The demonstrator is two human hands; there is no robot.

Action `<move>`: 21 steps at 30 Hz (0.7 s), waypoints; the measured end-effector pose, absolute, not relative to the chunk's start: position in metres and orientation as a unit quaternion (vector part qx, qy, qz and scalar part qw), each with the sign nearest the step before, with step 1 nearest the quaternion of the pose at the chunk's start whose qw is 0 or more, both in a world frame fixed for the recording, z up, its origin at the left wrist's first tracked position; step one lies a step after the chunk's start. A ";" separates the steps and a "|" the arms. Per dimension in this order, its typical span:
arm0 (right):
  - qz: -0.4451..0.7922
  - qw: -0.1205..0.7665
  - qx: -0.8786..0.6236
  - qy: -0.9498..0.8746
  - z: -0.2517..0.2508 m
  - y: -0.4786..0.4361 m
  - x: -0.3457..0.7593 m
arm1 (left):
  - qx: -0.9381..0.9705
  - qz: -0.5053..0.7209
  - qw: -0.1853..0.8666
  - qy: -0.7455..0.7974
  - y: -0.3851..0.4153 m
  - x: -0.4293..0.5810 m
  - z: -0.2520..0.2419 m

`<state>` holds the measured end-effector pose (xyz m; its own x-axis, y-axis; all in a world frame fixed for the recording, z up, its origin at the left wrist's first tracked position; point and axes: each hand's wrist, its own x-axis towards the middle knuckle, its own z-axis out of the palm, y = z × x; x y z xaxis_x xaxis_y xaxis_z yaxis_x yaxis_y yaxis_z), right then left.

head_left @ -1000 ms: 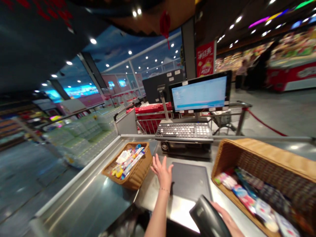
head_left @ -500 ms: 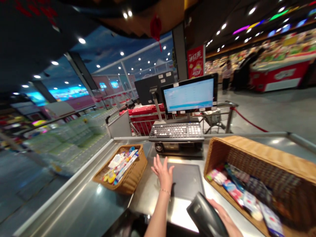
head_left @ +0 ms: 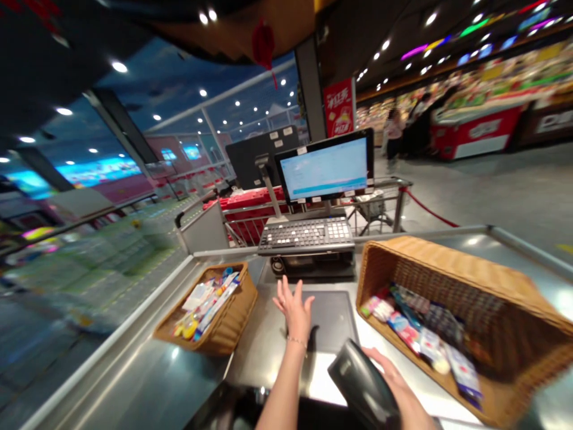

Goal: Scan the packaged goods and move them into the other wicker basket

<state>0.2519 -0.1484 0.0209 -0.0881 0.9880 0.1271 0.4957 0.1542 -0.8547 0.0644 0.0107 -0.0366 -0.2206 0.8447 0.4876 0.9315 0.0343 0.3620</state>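
My left hand (head_left: 296, 313) hovers over the flat scanner plate (head_left: 333, 319) in the metal counter, fingers spread and nothing in them. In my right hand (head_left: 394, 382) is a black handheld barcode scanner (head_left: 362, 382), its head tilted toward the upper left. To the left of my left hand stands a small wicker basket (head_left: 235, 310) holding toothbrush packs and other small packaged goods. On the right a larger wicker basket (head_left: 447, 254) holds several tubes and packets (head_left: 430, 346) along its near side.
Beyond the plate a black keyboard (head_left: 307, 234) stands before a lit monitor (head_left: 326, 170). Behind them are shopping carts with red crates (head_left: 250, 200). The counter's metal rim (head_left: 107, 340) runs along the left. People (head_left: 394, 134) stand far off near a red display stand.
My view has turned slightly right, so the scene shifts left. My left hand stays spread over the plate, and the right hand still holds the scanner.
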 end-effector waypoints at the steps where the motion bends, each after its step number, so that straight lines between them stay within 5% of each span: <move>1: 0.333 0.371 -0.557 -0.664 0.022 -0.149 0.252 | -0.624 -0.312 0.069 -0.713 0.011 0.066 -0.037; 21: 0.383 0.356 -0.594 -0.611 0.042 -0.151 0.249 | -0.681 -0.274 0.025 -0.678 0.003 0.102 -0.039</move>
<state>0.2494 -0.1512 0.0419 -0.0409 0.9990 -0.0194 0.4534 0.0012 -0.8913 0.1021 0.0030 -0.0386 -0.0710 0.9106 0.4073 0.9377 -0.0783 0.3385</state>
